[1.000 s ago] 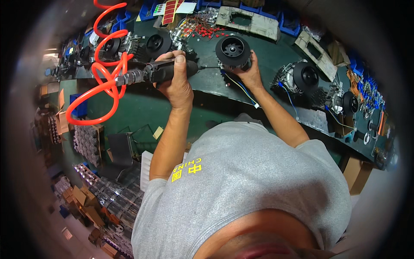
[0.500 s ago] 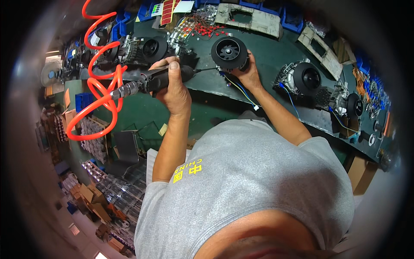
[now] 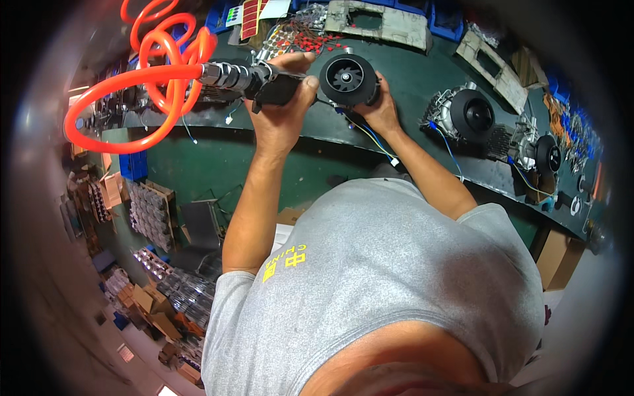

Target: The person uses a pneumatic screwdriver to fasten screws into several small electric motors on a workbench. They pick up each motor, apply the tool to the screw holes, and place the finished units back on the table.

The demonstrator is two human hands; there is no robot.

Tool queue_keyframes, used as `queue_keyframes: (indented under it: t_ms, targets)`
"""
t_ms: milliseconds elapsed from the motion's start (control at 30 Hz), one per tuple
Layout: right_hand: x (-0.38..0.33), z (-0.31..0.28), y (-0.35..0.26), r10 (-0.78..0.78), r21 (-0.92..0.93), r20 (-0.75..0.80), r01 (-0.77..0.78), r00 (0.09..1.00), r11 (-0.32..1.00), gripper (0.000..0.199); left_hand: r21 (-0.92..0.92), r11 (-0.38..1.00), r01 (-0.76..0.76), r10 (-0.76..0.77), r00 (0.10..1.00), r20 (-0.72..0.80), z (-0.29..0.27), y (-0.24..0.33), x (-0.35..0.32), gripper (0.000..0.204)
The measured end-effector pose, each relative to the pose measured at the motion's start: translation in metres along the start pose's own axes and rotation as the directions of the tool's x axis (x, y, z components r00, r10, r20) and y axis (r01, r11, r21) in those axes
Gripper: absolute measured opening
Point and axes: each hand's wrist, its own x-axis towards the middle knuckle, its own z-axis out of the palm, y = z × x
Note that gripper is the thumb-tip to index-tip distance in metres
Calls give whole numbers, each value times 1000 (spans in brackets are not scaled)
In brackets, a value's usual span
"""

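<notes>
My left hand point(image 3: 281, 125) is wrapped round a black air screwdriver point(image 3: 277, 91). A coiled orange-red air hose point(image 3: 112, 146) joins the tool by a metal coupling point(image 3: 228, 75). The tool's front end reaches toward the lower left side of a motor unit with a round black fan wheel point(image 3: 346, 77); I cannot tell whether its tip touches. At the unit's right side, my right hand point(image 3: 383, 113) grips it, with some fingers hidden behind the housing. Thin blue and yellow wires with a white plug point(image 3: 394, 162) hang from the unit over the bench edge.
On the green bench point(image 3: 403, 79), similar fan-wheel units point(image 3: 472, 115) stand to the right. Further right lies a heap of blue-tipped wires point(image 3: 574, 132). At the back are red-tipped wires point(image 3: 310, 41), a pale slotted plate point(image 3: 376, 25) and blue bins point(image 3: 448, 23).
My left hand and the screwdriver have moved up and to the right, the tool's rear end rising. The hose loop has swung up and left. My right hand and the unit have barely moved.
</notes>
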Motion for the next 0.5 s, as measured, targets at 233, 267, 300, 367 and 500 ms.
queue_keyframes:
  t_ms: [233,267,300,367,500]
  targets:
    - [-2,5,11,-8,-18,-92,7,996,1000,113,-76,988,-131,127,990,-57,18,-19,2,13]
    - [-2,5,11,5,-38,-85,-8,996,999,113,-69,988,-142,138,989,-52,14,-20,4,13]
    - [-1,3,8,18,-60,-80,-23,997,998,112,-64,986,-153,151,988,-46,10,-22,6,13]
    - [-4,3,-2,-2,-84,-92,-6,996,996,108,-24,984,-175,176,984,40,-2,-38,5,22]
    - [-4,3,-1,13,-28,-98,-15,995,999,115,-104,987,-121,117,992,-42,15,-22,4,17]
